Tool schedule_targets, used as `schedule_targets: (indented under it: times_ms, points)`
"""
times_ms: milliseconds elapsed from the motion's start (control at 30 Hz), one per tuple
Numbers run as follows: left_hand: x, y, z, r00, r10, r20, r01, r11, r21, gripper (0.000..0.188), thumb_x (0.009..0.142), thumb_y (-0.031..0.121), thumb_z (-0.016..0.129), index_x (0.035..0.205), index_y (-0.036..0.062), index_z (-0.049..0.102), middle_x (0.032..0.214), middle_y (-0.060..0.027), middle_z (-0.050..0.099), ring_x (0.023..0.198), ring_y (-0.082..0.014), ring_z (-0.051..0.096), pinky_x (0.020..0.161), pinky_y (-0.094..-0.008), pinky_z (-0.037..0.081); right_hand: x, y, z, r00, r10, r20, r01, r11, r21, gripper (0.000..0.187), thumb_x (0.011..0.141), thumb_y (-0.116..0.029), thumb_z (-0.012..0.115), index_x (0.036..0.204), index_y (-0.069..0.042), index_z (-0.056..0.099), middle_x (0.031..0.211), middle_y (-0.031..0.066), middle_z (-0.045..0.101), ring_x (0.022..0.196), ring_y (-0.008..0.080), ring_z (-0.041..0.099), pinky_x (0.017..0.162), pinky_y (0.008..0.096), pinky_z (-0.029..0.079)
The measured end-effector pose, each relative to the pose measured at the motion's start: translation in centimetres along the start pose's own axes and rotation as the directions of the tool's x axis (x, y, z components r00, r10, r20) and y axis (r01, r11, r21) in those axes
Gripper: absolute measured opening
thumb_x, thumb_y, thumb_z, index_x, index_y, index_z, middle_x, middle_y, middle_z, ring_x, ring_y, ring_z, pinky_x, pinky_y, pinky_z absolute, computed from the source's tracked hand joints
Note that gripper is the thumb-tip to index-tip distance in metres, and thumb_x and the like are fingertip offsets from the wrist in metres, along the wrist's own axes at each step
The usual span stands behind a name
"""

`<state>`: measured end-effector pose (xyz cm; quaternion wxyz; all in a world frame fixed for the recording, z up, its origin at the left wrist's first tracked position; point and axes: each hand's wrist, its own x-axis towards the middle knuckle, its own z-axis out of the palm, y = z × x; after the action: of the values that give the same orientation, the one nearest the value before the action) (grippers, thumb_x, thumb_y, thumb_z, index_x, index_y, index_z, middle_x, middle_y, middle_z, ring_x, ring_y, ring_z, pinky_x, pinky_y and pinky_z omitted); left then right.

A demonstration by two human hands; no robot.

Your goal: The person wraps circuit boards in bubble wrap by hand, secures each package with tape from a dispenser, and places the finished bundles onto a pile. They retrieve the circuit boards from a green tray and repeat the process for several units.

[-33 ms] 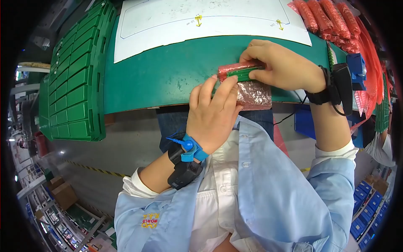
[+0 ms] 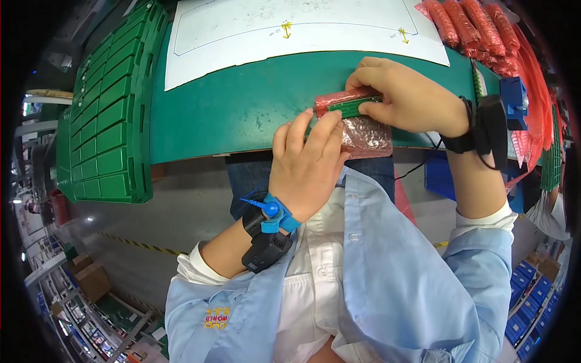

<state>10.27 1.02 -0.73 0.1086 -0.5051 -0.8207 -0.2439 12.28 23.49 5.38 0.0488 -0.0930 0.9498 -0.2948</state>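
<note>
A stack of slim green circuit boards (image 2: 348, 110) lies on a sheet of pinkish bubble wrap (image 2: 367, 137) at the table's near edge. Part of the wrap is folded up along the far side of the boards. My right hand (image 2: 405, 97) is closed on their right end, thumb on the near side and fingers over the wrap behind. With its fingertips, my left hand (image 2: 308, 158) presses the left end of the boards and the wrap. Its thumb is by the near part of the wrap. A blue wrist strap (image 2: 279, 216) circles my left wrist.
A large white sheet with drawn lines (image 2: 242, 42) covers the far part of the green tabletop (image 2: 206, 121). Green crates (image 2: 103, 121) stand at the left. Red bubble-wrapped bundles (image 2: 466, 27) lie far right, near a blue holder (image 2: 514, 103). Another person's arm (image 2: 549, 215) shows at the right edge.
</note>
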Motion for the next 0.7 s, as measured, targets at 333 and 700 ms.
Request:
schedule_targets:
  times_ms: [333, 700]
  points:
    - [0.5, -0.7, 0.2, 0.996, -0.006, 0.085, 0.011, 0.998, -0.066, 0.046, 0.08, 0.021, 0.073, 0.12, 0.0037, 0.06, 0.127, -0.0077, 0.056, 0.12, -0.0291, 0.048, 0.101, -0.0445, 0.038, 0.6, 1.0, 2.9, 0.853, -0.299, -0.429, 0.115, 0.908, -0.404, 0.021, 0.074, -0.001, 0.07, 0.092, -0.001, 0.059, 0.09, 0.0132, 0.056, 0.087, 0.0336, 0.057, 0.075, 0.0392, 0.049]
    - [0.7, -0.5, -0.2, 1.0, -0.022, 0.01, 0.023, 0.999, -0.028, 0.051, 0.077, 0.028, 0.076, 0.12, 0.0032, 0.061, 0.135, -0.0096, 0.054, 0.129, -0.0329, 0.045, 0.105, -0.049, 0.036, -1.0, -0.2, 3.1, 0.91, -0.218, -0.352, 0.132, 0.959, -0.252, 0.018, 0.076, -0.002, 0.07, 0.092, -0.002, 0.063, 0.092, 0.0109, 0.058, 0.086, 0.0319, 0.057, 0.075, 0.0382, 0.049]
